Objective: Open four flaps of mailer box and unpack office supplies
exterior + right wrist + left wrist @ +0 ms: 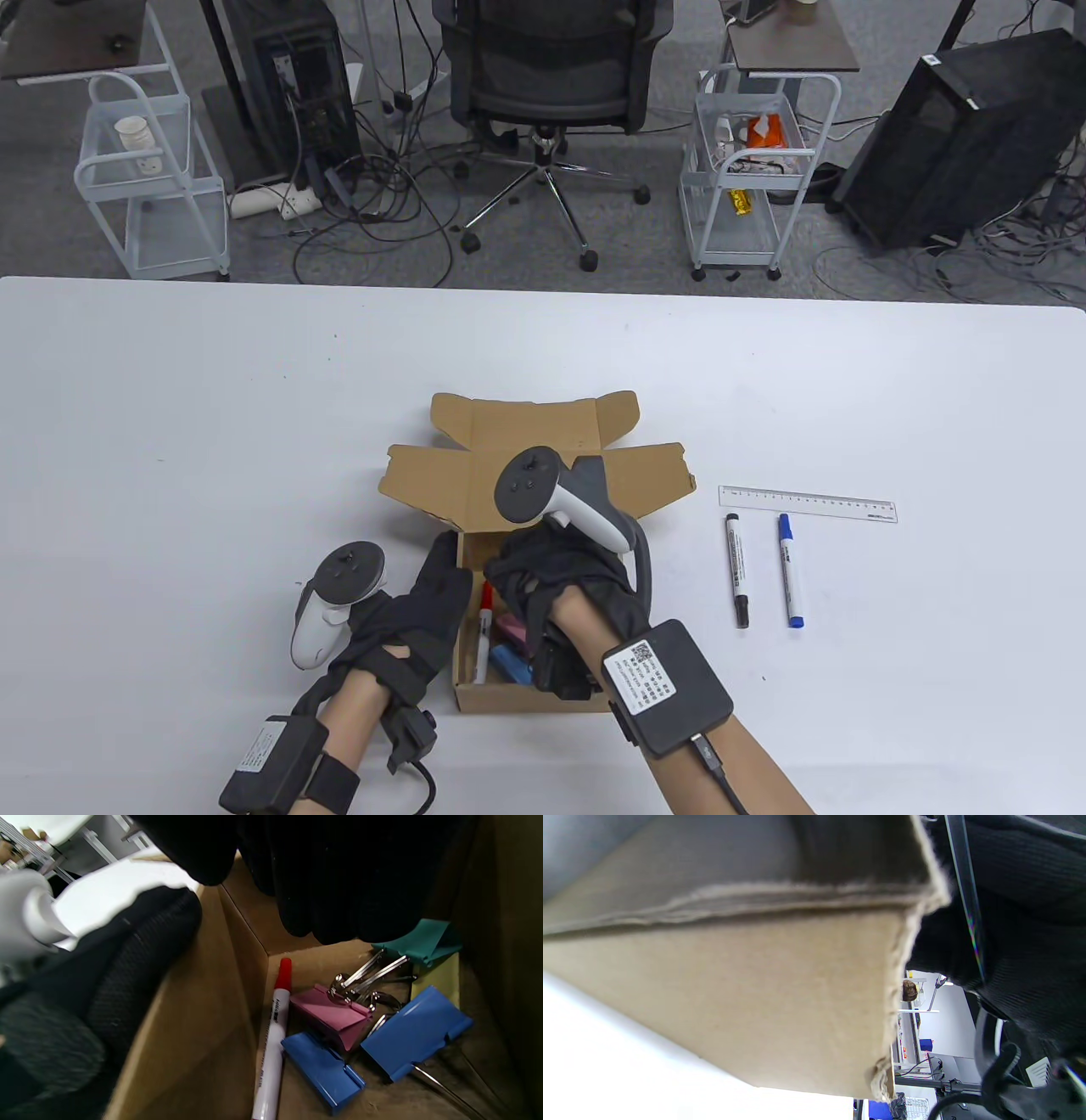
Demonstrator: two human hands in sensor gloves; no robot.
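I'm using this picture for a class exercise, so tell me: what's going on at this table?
A person is unpacking a cardboard mailer box with its flaps open. The left hand rests against the box's left wall, and the right hand reaches inside. A red-capped marker and several binder clips lie in the box. A ruler, a black marker and a blue marker lie on the table beside it.

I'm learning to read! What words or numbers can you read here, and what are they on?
None can be read.
Red marker: print blurred.
Black marker and blue marker: print too small.
Ruler: numbers too small.
Wrist pack: label and code too small.
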